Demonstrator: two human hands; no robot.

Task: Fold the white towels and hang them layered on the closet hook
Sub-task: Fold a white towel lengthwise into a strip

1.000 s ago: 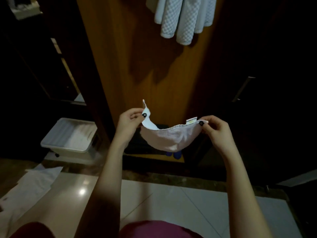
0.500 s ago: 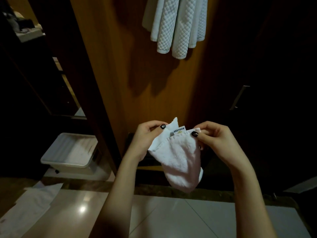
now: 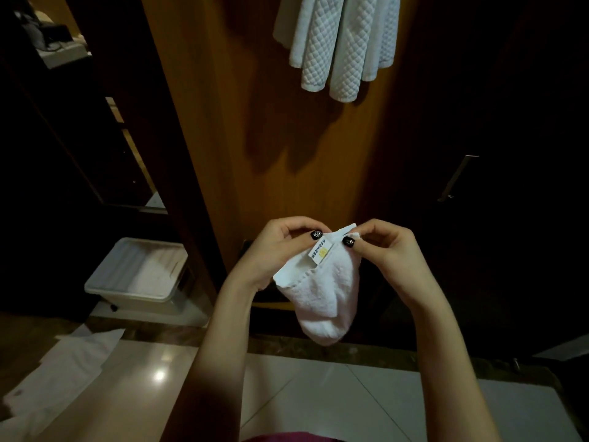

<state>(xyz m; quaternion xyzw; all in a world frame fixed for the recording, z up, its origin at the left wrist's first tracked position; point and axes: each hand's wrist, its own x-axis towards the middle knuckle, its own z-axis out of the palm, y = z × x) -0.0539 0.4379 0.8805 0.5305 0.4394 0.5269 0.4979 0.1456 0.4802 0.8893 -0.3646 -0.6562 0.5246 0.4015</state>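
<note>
Both forearms rise from the bottom of the frame and converge in front of the wooden closet panel (image 3: 223, 122). The two hands meet at the top edge of a small white towel (image 3: 325, 298). The left hand (image 3: 280, 247) pinches that edge just beside a sewn-in label (image 3: 319, 252), with its thumb on the near face and its fingers curled behind the cloth. The right hand (image 3: 382, 247) pinches the top corner the same way, thumb in front (both thumbnails are painted dark), and its wrist is bent so that the knuckles arch upward. The hands are nearly touching.

The towel is held in the air, doubled over, and sags below the hands in a rounded pouch. It is well below the quilted white towels (image 3: 338, 43) that hang against the panel, whose upper ends run out of the frame.

To the left, a pale plastic bin (image 3: 137, 272) sits low beside the closet. Another white cloth (image 3: 63, 371) lies spread on the glossy tiled floor (image 3: 334, 403). A metal handle (image 3: 457, 177) shows on the dark door at the right.
</note>
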